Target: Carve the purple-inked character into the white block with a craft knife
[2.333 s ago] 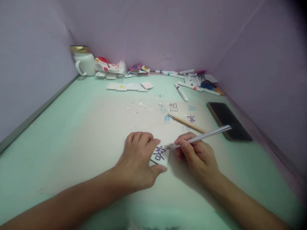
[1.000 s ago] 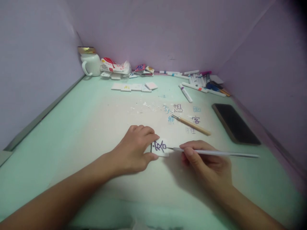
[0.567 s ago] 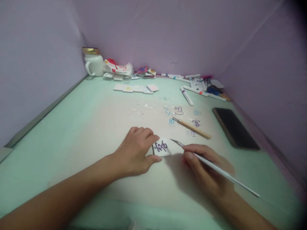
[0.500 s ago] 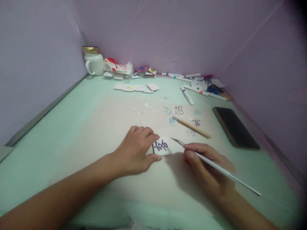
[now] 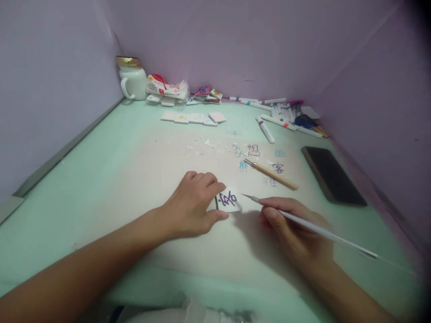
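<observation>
Between the thumb and fingers of my left hand (image 5: 198,204), a small white square block (image 5: 232,207) is gripped flat on the table. A purple written character, turned sideways, marks its top face. My right hand (image 5: 296,229) is closed around a slim craft knife (image 5: 313,227) in a pen-like hold. The knife's pointed blade hovers just right of the block, apart from it or nearly so. Beyond the hands lies a wooden-handled carving gouge (image 5: 276,176), next to characters drawn on the table in blue and purple.
A dark phone (image 5: 333,176) rests at the right. White shavings (image 5: 208,143) are scattered past my hands. Further back are a row of white blocks (image 5: 182,118), several markers (image 5: 266,130), a plastic packet (image 5: 168,87) and a white lidded mug (image 5: 134,83). Walls enclose the table.
The view has shifted slightly, so the table's contents sit a little higher and further right. The block and knife stay in my hands, with the blade still near the block's right side.
</observation>
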`<state>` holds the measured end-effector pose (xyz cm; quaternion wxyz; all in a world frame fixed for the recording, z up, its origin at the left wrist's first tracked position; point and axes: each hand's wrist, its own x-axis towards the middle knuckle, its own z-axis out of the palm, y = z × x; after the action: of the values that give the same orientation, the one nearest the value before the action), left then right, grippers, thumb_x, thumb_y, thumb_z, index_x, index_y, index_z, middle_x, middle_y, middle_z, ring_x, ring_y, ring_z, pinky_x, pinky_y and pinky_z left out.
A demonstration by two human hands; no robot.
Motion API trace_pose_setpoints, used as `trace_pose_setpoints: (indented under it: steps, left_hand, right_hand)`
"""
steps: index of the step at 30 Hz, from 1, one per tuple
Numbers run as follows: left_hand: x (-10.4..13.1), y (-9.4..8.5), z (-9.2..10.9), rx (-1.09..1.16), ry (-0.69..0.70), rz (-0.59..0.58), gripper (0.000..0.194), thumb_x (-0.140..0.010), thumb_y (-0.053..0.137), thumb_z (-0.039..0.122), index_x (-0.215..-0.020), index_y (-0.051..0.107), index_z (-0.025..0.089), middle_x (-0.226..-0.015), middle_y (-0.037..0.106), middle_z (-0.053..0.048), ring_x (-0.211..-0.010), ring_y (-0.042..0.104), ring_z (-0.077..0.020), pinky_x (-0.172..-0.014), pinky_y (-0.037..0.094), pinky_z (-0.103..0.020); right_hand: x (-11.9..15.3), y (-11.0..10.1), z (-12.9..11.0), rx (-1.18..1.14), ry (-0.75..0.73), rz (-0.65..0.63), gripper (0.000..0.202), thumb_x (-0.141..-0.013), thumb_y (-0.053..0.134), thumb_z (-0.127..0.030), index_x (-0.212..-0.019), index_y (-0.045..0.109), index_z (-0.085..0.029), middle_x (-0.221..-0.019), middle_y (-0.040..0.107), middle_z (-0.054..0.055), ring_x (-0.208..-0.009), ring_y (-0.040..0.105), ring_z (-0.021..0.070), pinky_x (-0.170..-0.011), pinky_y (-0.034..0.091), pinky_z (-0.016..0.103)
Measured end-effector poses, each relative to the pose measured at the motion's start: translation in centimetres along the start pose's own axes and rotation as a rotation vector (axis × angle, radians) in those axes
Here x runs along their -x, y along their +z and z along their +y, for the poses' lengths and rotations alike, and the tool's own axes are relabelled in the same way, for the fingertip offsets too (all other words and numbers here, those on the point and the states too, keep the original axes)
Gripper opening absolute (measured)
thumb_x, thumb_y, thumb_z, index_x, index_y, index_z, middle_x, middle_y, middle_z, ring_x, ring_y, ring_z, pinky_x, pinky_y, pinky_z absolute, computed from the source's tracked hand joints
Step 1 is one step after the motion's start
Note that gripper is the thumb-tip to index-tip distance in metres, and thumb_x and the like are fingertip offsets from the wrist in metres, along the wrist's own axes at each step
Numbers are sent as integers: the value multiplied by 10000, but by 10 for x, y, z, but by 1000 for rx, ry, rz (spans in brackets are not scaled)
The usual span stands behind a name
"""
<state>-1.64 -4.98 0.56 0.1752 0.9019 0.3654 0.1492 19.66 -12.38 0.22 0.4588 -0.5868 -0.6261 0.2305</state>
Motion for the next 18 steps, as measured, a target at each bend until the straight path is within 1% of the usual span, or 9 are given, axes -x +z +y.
trace_pose_setpoints:
  steps: [4, 6, 8, 11, 13, 15, 17, 18]
  left_hand:
    - [0, -1, 0, -1, -6, -12, 392, -800, 687, 361, -1117, 597, 149, -1018, 588, -88, -950, 554, -253, -895, 362, -434]
    - [0, -2, 0, -4, -9, -17, 396, -801, 686, 363, -1122, 591, 153, -1025, 587, -87, -952, 550, -253, -898, 363, -432]
    - [0, -2, 0, -5, -7, -16, 402, -803, 685, 366, -1128, 587, 153, -1032, 584, -88, -958, 547, -254, -901, 362, -431]
    - [0, -1, 0, -3, -3, -16, 394, -812, 680, 370, -1124, 587, 149, -1028, 581, -86, -956, 547, -251, -903, 358, -431]
    - [0, -1, -1, 0, -1, -17, 390, -816, 677, 374, -1122, 587, 148, -1022, 581, -83, -951, 549, -248, -901, 357, -430]
    - [0, -1, -1, 2, 0, -18, 396, -813, 680, 374, -1125, 586, 148, -1022, 581, -84, -950, 549, -248, -902, 356, -432]
    - [-1, -1, -2, 5, -1, -21, 403, -807, 684, 372, -1127, 586, 147, -1021, 581, -87, -945, 549, -249, -900, 356, -433]
    - [-1, -1, -2, 6, -3, -23, 402, -807, 683, 371, -1126, 586, 148, -1020, 581, -88, -942, 549, -249, -899, 356, -434]
  right_hand:
    - [0, -1, -2, 92, -7, 30, 77, -849, 644, -296, -894, 706, -295, -617, 695, -35, -529, 637, 137, -500, 489, 241]
    - [1, -1, -2, 79, -2, 31, 100, -850, 649, -293, -927, 712, -302, -693, 736, -29, -576, 667, 138, -561, 525, 244]
    - [3, 0, -2, -28, -8, -10, 173, -866, 628, -275, -1014, 708, -317, -831, 768, -18, -653, 693, 144, -634, 554, 260]
    - [3, -2, 1, -238, -10, -89, 256, -893, 592, -253, -1114, 691, -337, -990, 766, -6, -780, 710, 160, -750, 571, 297]
    - [1, -6, 3, -362, 33, -108, 257, -902, 589, -249, -1117, 698, -340, -1016, 764, -5, -832, 716, 166, -792, 574, 300]
    - [-4, -12, 6, -502, 99, -128, 238, -916, 575, -268, -1104, 709, -328, -1015, 768, 5, -881, 722, 178, -800, 585, 294]
    - [-9, -18, 9, -613, 134, -188, 231, -916, 573, -332, -1094, 716, -301, -994, 775, 28, -923, 723, 205, -792, 597, 298]
    - [-12, -21, 10, -637, 128, -248, 244, -898, 592, -377, -1085, 720, -284, -979, 778, 44, -918, 727, 220, -778, 604, 303]
